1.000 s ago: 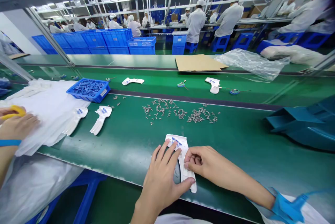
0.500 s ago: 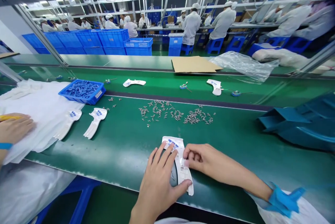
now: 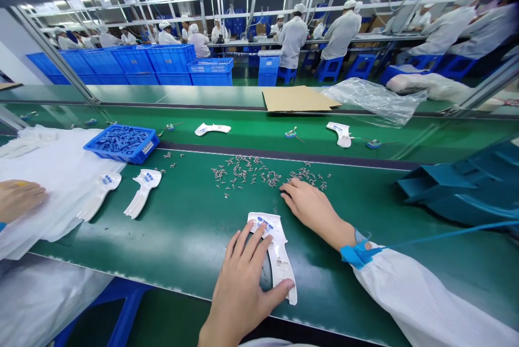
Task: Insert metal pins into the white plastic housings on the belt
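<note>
Left hand: left hand (image 3: 243, 277) lies flat, fingers spread, pressing the white pistol-shaped plastic shell (image 3: 274, 252) onto the green belt (image 3: 190, 222) at 6 o'clock; it pins rather than grasps.
Right hand: right hand (image 3: 306, 204) is stretched out to 12 o'clock, palm down, fingertips at the near edge of the scattered small silver screws (image 3: 263, 174); whether it has pinched one, I cannot tell.
Progress: judging by the shell lying open-side up with the screw pile untidy, fastening looks unfinished.
Waiting: two more white shells (image 3: 121, 195) lie at 10 o'clock, beside a blue tray of small parts (image 3: 121, 143).
Neighbour: a co-worker's hand (image 3: 18, 198) rests at 9 o'clock.
</note>
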`<state>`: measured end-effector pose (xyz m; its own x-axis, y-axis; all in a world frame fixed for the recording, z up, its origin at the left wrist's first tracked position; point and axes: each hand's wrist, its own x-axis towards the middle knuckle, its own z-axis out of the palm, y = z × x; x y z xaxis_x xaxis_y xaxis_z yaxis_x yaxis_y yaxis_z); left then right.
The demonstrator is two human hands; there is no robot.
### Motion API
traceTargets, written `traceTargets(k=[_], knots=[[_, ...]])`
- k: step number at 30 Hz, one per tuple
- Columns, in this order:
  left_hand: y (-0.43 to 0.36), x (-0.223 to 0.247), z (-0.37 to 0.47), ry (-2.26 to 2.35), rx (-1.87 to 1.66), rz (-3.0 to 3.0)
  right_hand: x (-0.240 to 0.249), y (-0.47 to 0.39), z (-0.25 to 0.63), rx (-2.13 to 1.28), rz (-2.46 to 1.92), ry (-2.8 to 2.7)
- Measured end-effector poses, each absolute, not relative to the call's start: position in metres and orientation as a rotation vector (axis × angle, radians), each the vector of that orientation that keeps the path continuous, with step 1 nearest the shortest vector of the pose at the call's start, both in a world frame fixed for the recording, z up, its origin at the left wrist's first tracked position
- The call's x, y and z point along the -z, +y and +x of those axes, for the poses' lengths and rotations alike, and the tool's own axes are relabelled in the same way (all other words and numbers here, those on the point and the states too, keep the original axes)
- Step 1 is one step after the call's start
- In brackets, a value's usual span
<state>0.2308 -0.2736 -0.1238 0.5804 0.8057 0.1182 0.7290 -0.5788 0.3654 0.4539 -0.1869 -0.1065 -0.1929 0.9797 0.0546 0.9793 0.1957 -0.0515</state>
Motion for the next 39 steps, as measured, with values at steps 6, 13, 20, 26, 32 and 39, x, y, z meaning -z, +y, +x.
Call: traceTargets(k=[6,13,20,26,32,39], knots=[[-0.272,0.123,0.231,1.247,-0.390,2.514,0.110,-0.184,0.460,-0.024,-1.882,-2.405],[-0.274,0.120,0.232,1.256,-0.369,2.483,0.110,-0.186,0.470,-0.219,-1.733,-2.356],[-0.273,0.120,0.233,1.248,-0.425,2.478,0.116,-0.182,0.466,-0.242,-1.611,-2.357],[-0.277,0.123,0.231,1.256,-0.484,2.471,0.109,-0.188,0.471,-0.573,-1.617,-2.100],[-0.258,0.111,0.240,1.356,-0.805,2.280,0.100,-0.194,0.468,-1.133,-1.460,-1.790],[-0.213,0.093,0.267,1.288,-0.873,2.241,0.103,-0.202,0.456,-1.417,-1.219,-1.529]])
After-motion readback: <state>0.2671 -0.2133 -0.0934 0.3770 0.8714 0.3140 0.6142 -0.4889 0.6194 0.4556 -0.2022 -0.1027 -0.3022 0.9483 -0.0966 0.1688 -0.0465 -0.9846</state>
